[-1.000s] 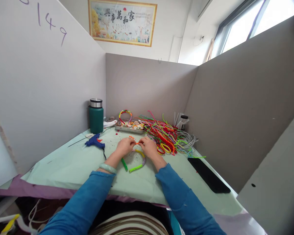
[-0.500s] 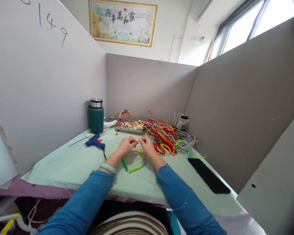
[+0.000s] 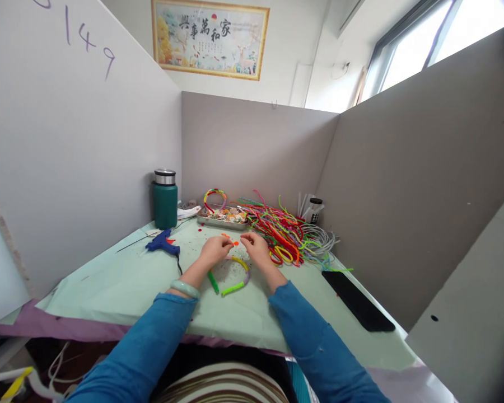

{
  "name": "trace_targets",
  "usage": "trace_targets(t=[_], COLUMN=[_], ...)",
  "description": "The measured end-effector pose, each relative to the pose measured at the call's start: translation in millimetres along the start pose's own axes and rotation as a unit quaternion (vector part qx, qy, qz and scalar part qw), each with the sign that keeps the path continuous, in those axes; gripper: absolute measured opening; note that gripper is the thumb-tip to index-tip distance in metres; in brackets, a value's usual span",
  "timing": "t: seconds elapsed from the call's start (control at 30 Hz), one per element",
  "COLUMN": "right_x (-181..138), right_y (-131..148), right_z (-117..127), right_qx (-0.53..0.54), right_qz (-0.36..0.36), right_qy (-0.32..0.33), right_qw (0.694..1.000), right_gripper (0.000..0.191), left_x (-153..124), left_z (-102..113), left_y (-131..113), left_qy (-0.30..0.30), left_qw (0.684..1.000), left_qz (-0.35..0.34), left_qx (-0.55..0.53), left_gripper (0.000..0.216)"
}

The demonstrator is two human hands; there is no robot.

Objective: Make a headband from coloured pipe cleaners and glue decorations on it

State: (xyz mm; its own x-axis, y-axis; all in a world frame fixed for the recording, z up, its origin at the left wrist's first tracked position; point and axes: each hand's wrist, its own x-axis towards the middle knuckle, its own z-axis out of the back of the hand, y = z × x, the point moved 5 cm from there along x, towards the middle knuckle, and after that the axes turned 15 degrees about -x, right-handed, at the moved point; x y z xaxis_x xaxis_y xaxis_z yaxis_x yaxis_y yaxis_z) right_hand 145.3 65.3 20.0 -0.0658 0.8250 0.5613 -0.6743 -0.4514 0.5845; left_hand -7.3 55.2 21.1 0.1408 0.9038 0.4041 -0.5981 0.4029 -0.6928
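Note:
Near the middle of the table, my left hand (image 3: 215, 251) pinches a short, curled orange pipe cleaner (image 3: 236, 243), whose end sticks out from the fingertips. My right hand (image 3: 256, 249) is just to the right of it, fingers bent and slightly apart, with nothing visible between them. Below both hands lies a headband (image 3: 234, 286) wrapped in green, yellow and purple fuzzy pipe cleaner, with its open ends toward me. Another small orange piece (image 3: 225, 235) shows just behind my left fingers.
A blue glue gun (image 3: 163, 242) and a green bottle (image 3: 165, 206) are at the left. Behind my hands, a metal tray (image 3: 223, 224) holds small decorations and a wrapped headband (image 3: 205, 196). Colourful pipe cleaners (image 3: 277, 221) are heaped right of it, near a black flat object (image 3: 357, 300).
My right hand has let go of the orange pipe cleaner and drawn slightly to the right. My left hand still holds it, and the headband has not moved.

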Motion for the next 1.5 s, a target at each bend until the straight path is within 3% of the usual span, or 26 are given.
trace_targets(t=[0.17, 0.37, 0.63, 0.87, 1.13, 1.3, 1.4, 1.5], right_x=[-9, -14, -12, -10, -11, -8, -5, -6], right_y=[15, 19, 11, 9, 11, 10, 9, 8], right_z=[-3, -5, -17, -16, -19, -17, -13, -13], right_qx=[-0.161, -0.244, -0.211, -0.176, -0.204, -0.125, -0.019, 0.114], right_qz=[0.083, 0.093, 0.076, 0.072, 0.074, 0.041, -0.017, -0.081], right_qy=[0.028, 0.061, 0.127, 0.099, 0.115, 0.106, 0.083, 0.078], right_qw=[0.983, 0.963, 0.966, 0.977, 0.970, 0.986, 0.996, 0.987], right_gripper=[0.013, 0.013, 0.012, 0.014, 0.013, 0.011, 0.011, 0.011], left_x=[-3, -5, -6, -5, -7, -5, -2, 0], left_z=[-3, -3, 0, -1, -2, 2, 6, 4], left_y=[-4, -7, -9, -9, -11, -9, -8, -8], left_qy=[0.012, 0.005, 0.007, 0.015, 0.030, 0.009, -0.015, -0.013], left_qw=[0.996, 0.992, 0.991, 0.992, 0.992, 0.994, 0.998, 1.000], left_qz=[-0.019, -0.043, -0.043, -0.038, -0.037, -0.028, -0.020, -0.011], left_qx=[0.081, 0.120, 0.128, 0.117, 0.117, 0.101, 0.056, -0.025], left_gripper=[0.026, 0.027, 0.025, 0.027, 0.026, 0.026, 0.025, 0.024])
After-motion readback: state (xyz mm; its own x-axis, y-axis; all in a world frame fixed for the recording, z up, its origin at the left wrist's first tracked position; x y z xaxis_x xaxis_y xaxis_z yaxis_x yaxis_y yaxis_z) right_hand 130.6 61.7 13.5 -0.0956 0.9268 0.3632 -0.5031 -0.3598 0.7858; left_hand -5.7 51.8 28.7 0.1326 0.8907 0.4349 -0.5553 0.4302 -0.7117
